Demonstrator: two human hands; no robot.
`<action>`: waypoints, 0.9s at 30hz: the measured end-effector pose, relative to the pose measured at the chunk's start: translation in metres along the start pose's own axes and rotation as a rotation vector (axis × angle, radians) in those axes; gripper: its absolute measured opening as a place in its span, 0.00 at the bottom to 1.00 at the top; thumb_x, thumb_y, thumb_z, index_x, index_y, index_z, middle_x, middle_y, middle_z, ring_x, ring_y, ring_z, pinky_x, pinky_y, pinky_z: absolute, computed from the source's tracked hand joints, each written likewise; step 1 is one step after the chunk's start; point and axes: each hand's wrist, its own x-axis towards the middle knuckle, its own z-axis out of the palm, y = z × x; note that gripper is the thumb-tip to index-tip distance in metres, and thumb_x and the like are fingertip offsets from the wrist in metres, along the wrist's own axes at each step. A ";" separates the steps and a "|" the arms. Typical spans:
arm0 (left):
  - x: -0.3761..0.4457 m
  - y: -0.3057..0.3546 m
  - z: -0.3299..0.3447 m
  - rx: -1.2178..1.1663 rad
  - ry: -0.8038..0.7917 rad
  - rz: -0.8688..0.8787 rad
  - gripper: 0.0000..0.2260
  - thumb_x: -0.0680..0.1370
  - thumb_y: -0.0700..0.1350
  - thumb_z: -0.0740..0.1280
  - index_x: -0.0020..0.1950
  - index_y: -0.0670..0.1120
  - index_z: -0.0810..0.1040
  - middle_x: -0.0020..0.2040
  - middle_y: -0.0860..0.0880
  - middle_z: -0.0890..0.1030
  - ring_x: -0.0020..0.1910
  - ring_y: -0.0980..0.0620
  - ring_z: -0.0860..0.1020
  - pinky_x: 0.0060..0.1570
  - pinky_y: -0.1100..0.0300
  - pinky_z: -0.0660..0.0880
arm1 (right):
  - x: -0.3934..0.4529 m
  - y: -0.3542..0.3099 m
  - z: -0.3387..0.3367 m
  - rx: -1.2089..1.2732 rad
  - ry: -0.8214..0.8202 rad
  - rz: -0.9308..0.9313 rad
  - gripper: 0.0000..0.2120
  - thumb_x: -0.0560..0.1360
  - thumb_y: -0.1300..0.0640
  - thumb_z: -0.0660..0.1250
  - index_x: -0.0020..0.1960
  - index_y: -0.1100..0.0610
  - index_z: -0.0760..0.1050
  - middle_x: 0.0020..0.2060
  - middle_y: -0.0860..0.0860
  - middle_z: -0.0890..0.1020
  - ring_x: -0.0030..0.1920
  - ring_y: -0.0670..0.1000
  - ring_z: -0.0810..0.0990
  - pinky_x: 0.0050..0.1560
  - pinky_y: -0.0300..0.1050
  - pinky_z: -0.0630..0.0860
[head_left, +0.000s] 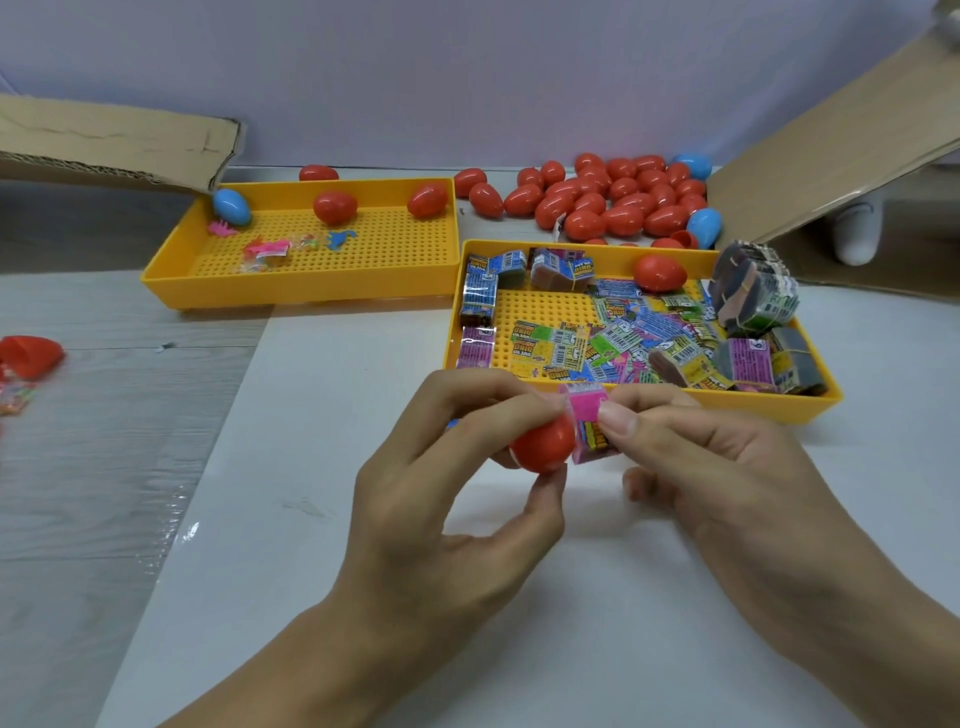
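My left hand (447, 499) grips a red plastic egg (543, 444) between thumb and fingers, just above the white table. My right hand (727, 467) pinches a pink printed paper label (589, 423) that is curled against the egg's right side. Both hands meet in front of the near edge of the right yellow tray (644, 400). That tray holds several loose and bundled printed labels (613, 338) and one red egg (660, 273).
A left yellow tray (291, 291) holds two red eggs, a blue egg (231, 206) and small toy pieces. A heap of red eggs (608, 200) with two blue ones lies behind. Cardboard flaps (831, 150) rise at right and left. A red egg half (28, 353) lies far left.
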 end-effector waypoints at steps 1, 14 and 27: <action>0.000 0.000 0.000 0.009 0.000 0.006 0.18 0.71 0.35 0.75 0.58 0.45 0.77 0.53 0.44 0.78 0.53 0.48 0.80 0.45 0.58 0.79 | 0.000 0.000 0.000 -0.004 0.016 -0.004 0.16 0.58 0.47 0.80 0.38 0.58 0.86 0.45 0.44 0.83 0.43 0.46 0.76 0.41 0.46 0.70; 0.000 0.001 0.001 0.085 -0.010 0.005 0.19 0.69 0.34 0.75 0.58 0.45 0.79 0.51 0.43 0.79 0.47 0.50 0.79 0.41 0.61 0.77 | -0.002 0.004 0.002 0.046 0.003 0.052 0.20 0.62 0.45 0.74 0.40 0.64 0.85 0.44 0.44 0.82 0.40 0.45 0.75 0.41 0.47 0.69; -0.002 0.001 0.002 0.134 -0.019 -0.015 0.15 0.70 0.39 0.78 0.56 0.40 0.83 0.50 0.43 0.78 0.45 0.52 0.78 0.43 0.62 0.77 | -0.003 0.005 0.004 0.007 0.010 0.025 0.20 0.60 0.42 0.76 0.38 0.59 0.86 0.46 0.45 0.82 0.39 0.47 0.74 0.38 0.44 0.69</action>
